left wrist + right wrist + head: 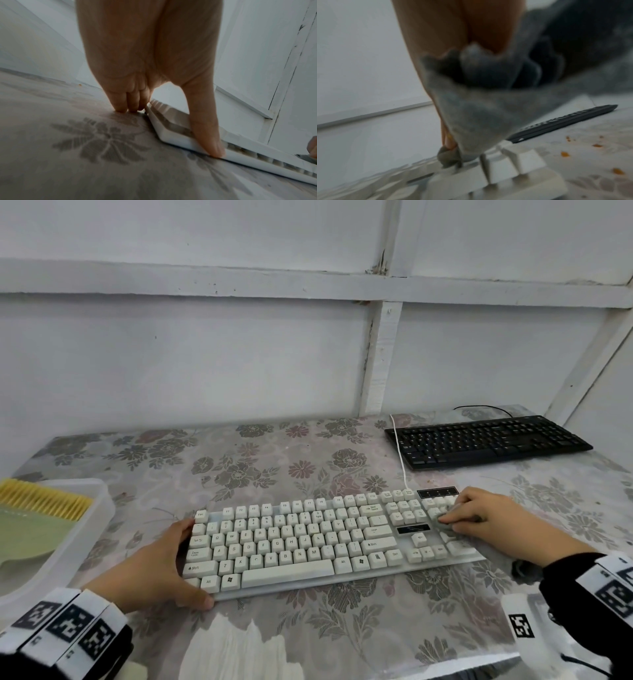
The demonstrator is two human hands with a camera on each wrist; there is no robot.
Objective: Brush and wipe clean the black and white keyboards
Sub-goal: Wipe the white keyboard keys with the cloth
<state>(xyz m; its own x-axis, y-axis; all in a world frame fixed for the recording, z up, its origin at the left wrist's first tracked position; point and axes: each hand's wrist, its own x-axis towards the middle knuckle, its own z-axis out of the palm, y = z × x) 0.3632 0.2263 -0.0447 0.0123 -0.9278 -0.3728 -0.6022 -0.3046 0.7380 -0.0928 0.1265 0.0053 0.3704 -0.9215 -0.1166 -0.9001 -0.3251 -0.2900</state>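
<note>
A white keyboard lies on the floral tablecloth in front of me. My left hand grips its left end, thumb on the front edge of the keyboard, fingers curled at the far corner. My right hand holds a grey cloth bunched under its fingers and presses it on the number pad. In the right wrist view the grey cloth hangs over the white keys. A black keyboard lies at the back right, also seen as the black keyboard.
A clear plastic tray at the left edge holds a yellow-bristled brush and a green cloth. A white cable runs from the white keyboard past the black one. Orange crumbs lie on the tablecloth. A white panelled wall stands behind.
</note>
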